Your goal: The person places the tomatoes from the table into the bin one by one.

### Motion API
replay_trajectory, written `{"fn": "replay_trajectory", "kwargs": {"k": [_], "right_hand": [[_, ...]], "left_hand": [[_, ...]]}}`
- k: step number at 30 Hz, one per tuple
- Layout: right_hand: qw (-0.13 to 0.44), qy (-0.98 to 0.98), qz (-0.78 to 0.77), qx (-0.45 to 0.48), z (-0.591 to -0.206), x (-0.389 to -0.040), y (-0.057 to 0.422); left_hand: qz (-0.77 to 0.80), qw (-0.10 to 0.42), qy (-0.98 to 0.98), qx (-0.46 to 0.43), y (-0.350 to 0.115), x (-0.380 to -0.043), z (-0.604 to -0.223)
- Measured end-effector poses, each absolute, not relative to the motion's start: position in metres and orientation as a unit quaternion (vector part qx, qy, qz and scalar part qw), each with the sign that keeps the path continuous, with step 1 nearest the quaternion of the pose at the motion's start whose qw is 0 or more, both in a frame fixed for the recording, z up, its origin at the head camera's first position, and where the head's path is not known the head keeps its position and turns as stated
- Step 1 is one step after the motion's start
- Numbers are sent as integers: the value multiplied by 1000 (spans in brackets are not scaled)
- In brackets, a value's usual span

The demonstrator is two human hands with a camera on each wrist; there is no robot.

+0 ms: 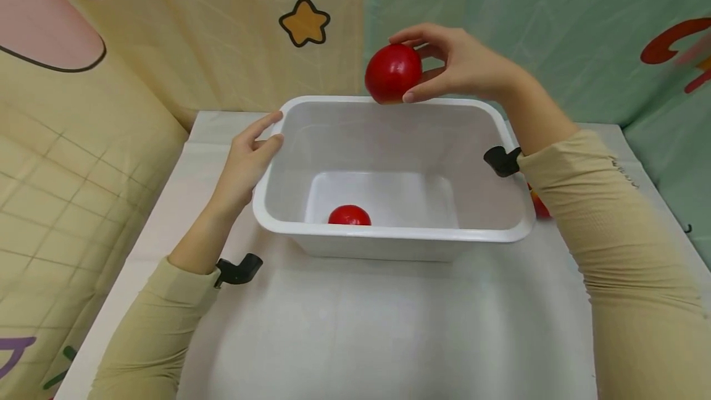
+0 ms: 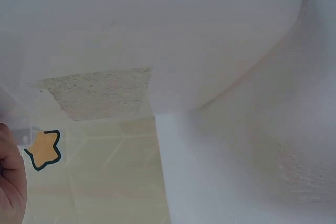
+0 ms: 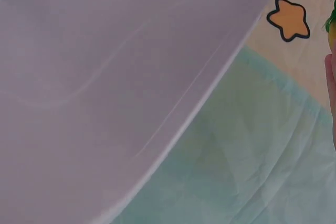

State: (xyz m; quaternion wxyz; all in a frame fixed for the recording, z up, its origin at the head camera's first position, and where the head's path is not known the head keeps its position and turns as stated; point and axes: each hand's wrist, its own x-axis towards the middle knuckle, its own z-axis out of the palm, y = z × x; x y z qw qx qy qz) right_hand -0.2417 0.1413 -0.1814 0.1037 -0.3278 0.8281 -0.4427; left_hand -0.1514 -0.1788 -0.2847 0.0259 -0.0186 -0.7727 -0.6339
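Note:
My right hand (image 1: pixel 452 63) holds a red round fruit (image 1: pixel 391 73) between thumb and fingers, over the far rim of a white plastic tub (image 1: pixel 389 232). In the right wrist view the fruit (image 3: pixel 333 32) shows yellow skin and a green tuft at the frame edge. My left hand (image 1: pixel 247 159) grips the tub's left rim, thumb and finger at its edge; part of this hand (image 2: pixel 11 179) shows in the left wrist view. Inside the tub, near its front wall, lies another red round object (image 1: pixel 349 215), partly hidden by the rim.
Beyond the tub's right side a red and yellow thing (image 1: pixel 540 205) sits on the white-covered table (image 1: pixel 389 326), partly hidden by my right sleeve (image 1: pixel 605 221). A printed cloth backdrop with a star (image 1: pixel 304 22) hangs close behind the tub.

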Motion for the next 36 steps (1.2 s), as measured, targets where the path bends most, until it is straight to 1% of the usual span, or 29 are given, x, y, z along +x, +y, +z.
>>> {"fn": "replay_trajectory", "kwargs": {"k": [6, 13, 23, 27, 36], "right_hand": [[144, 796, -469, -354, -194, -244, 120], [197, 778, -463, -376, -221, -246, 97], [264, 780, -418, -384, -247, -240, 86], [275, 777, -411, -390, -251, -239, 84], [270, 776, -407, -400, -252, -237, 84]], "left_hand": [[-631, 28, -775, -6, -179, -151, -284], [-634, 26, -773, -11, -180, -152, -286], [-637, 22, -771, -12, -178, -150, -286], [-637, 20, -771, -12, -176, -151, -285], [-635, 21, -773, -10, -176, -152, -285]]}}
